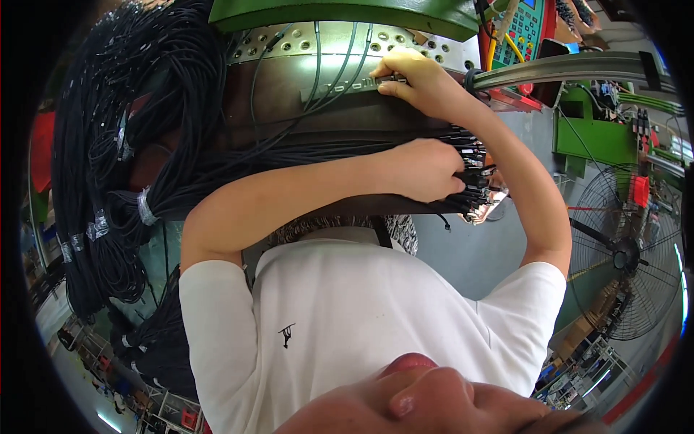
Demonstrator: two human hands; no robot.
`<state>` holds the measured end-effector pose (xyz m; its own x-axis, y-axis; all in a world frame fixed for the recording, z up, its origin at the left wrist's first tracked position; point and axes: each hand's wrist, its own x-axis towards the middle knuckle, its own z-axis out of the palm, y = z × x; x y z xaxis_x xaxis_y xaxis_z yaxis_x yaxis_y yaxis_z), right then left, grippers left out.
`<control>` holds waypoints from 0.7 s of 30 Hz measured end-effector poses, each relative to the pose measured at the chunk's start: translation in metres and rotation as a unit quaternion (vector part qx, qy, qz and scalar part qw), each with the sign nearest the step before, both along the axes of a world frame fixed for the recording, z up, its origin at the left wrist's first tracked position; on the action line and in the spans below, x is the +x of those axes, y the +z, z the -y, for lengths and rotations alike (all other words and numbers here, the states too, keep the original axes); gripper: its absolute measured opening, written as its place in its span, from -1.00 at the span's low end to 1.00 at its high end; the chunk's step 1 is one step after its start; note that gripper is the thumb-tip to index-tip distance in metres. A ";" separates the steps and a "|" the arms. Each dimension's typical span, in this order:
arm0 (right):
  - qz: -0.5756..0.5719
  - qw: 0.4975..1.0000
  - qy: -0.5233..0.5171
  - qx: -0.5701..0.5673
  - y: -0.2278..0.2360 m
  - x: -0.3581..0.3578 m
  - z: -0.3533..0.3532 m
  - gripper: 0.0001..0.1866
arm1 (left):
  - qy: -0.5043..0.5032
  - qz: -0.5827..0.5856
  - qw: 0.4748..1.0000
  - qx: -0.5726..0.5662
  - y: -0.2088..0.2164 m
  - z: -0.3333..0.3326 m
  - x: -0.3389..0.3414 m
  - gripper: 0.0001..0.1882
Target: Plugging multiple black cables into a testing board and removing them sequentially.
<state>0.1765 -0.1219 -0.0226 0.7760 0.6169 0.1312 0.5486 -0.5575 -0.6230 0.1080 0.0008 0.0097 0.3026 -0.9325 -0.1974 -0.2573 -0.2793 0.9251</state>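
Cables with metal-tipped ends lie in a thick black cable bundle (318, 155) across the bench front. My left hand (426, 170) reaches over it to the right, its fingers curled closed on the cable ends (473, 173). Farther back, my right hand (416, 81) pinches a small dark cable connector (392, 78) between thumb and index finger. That connector is at the right end of a slotted metal strip (354, 85) on the brown bench top. Thin dark cables (316, 65) run down from the machine over the strip.
A green machine body (347, 16) overhangs a perforated metal plate (303, 45) at the back. Tied black cable coils (108, 181) hang at the left. A control panel (522, 32) and a metal rail (571, 71) stand back right. A fan (625, 254) is at the right.
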 end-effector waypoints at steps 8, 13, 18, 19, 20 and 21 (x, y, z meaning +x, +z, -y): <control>-0.268 0.960 -0.013 0.074 0.022 -0.042 0.013 -0.67 | 0.325 -0.397 0.849 -0.127 -0.003 -0.077 -0.075 -0.73; -0.325 0.846 -0.102 0.411 0.029 -0.070 -0.008 -0.50 | 0.459 -0.368 0.796 -0.144 -0.016 -0.075 -0.079 -0.74; -0.127 0.914 -0.132 0.361 0.029 -0.084 -0.043 -0.62 | 0.428 -0.427 0.778 -0.170 -0.015 -0.086 -0.069 -0.68; -0.046 0.938 -0.184 0.290 0.029 -0.079 -0.030 -0.63 | 0.437 -0.430 0.774 -0.161 -0.015 -0.088 -0.068 -0.66; 0.078 0.972 -0.190 0.111 0.026 -0.075 -0.017 -0.66 | 0.445 -0.432 0.769 -0.153 -0.016 -0.091 -0.067 -0.64; 0.090 0.985 -0.144 0.037 0.015 -0.075 -0.014 -0.66 | 0.443 -0.436 0.767 -0.159 -0.019 -0.092 -0.064 -0.65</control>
